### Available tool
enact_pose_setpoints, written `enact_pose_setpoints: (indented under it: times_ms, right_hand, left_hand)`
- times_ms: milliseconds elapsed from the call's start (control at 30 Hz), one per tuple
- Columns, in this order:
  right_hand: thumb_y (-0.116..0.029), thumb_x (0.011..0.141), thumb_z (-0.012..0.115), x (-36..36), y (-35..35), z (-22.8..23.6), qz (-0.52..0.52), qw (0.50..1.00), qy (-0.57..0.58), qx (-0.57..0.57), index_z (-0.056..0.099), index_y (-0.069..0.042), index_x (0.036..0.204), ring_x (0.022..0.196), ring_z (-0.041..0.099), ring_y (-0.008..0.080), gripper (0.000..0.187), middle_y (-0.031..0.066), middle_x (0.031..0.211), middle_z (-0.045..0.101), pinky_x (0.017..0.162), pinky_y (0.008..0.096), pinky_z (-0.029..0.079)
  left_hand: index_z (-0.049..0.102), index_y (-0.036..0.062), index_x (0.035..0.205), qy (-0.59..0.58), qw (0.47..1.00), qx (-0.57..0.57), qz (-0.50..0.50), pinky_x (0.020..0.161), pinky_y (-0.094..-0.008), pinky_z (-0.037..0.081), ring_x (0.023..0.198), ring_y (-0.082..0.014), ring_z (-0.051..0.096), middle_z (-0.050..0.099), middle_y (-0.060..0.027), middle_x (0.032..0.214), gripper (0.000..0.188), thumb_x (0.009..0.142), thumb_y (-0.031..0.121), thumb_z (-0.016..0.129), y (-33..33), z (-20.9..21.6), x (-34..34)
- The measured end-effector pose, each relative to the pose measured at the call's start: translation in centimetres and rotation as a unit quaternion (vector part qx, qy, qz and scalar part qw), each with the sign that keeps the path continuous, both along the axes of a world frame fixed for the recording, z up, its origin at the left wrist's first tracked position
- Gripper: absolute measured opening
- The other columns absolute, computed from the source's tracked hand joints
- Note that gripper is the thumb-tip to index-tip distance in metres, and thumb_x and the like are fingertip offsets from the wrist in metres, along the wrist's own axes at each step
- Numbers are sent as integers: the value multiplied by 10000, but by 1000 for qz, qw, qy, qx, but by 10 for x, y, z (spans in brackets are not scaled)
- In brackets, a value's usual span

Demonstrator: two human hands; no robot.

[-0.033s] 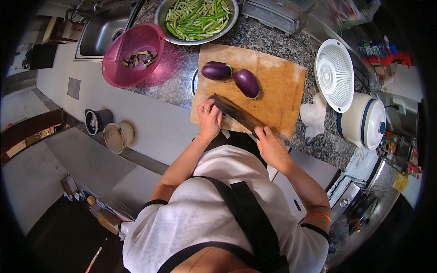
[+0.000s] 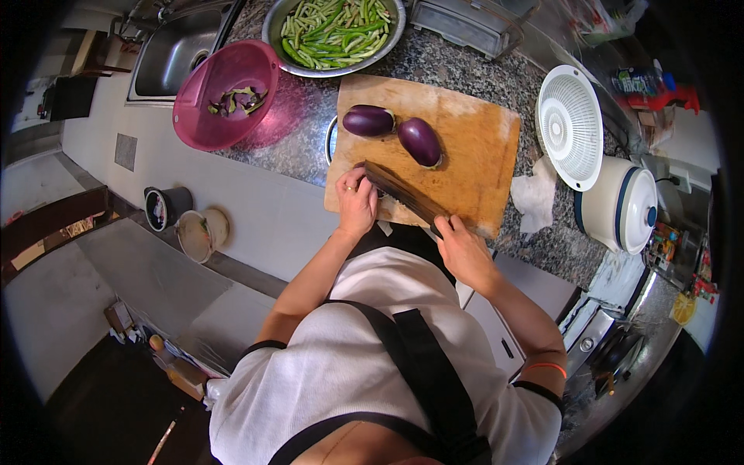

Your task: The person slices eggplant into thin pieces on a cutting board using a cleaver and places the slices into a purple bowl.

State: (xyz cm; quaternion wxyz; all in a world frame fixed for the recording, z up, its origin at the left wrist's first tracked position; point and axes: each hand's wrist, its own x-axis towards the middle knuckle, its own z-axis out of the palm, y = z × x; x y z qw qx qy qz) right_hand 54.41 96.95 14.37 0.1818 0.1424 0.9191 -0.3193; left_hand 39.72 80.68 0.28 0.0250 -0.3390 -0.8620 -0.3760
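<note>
In my right hand is a dark-bladed kitchen knife, gripped at its near right end. Its blade slants across the near part of a wooden cutting board, with the tip by my left fingers. My left hand, a ring on one finger, is closed at the board's near left side, right beside the blade. What it holds is mostly hidden by the fingers and knife. Farther up the board lie two whole purple eggplants, one on its side at the left and one slanting at the right.
Left of the board, a pink basin holds dark peelings or trimmings. A metal bowl of cut green beans stands beyond. At right are a white colander, a crumpled cloth and a white lidded pot. A sink lies far left.
The knife blade has shifted and tilted very slightly between my hands. Both hands stay in nearly the same place, and the eggplants have not moved.
</note>
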Motion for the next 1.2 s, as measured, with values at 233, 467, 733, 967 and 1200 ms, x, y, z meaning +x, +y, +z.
enact_pose_setpoints:
  times_ms: [233,467,733,967,1200]
  right_hand:
    - [-377,889,526,-10,12,7,22,997,16,68,438,-126,1088,615,600,393,332,171,796,582,510,472,487]
    - [-351,885,541,-11,19,6,46,992,55,100,485,-133,1047,579,612,345,277,146,696,589,453,424,488]
    - [-327,866,573,-20,23,3,56,997,-11,59,499,-125,1075,590,612,335,300,122,699,600,496,417,506]
    - [-312,878,556,-29,27,5,33,999,-17,5,490,-123,1014,566,611,330,243,148,588,572,482,433,489]
    - [-330,888,534,-42,27,-9,42,999,-25,-8,474,-123,1020,591,607,365,253,172,630,595,497,470,477]
  left_hand:
    - [505,20,1116,8,1000,3,-19,963,-429,303,1084,-355,345,442,-148,1175,397,719,5,513,0,-23,4]
    - [532,46,962,22,1000,11,-15,924,-415,289,1044,-330,357,471,-106,1102,292,674,36,574,0,-28,2]
    - [577,74,1015,15,999,1,-28,937,-420,295,1056,-335,336,450,-110,1127,364,652,51,561,-2,-30,0]
    - [584,95,1009,25,999,8,-32,937,-419,295,1053,-330,339,455,-112,1134,381,632,42,569,-2,-36,-1]
    - [578,129,940,41,998,30,-34,919,-428,308,1041,-329,343,468,-95,1093,338,620,19,575,-1,-39,-1]
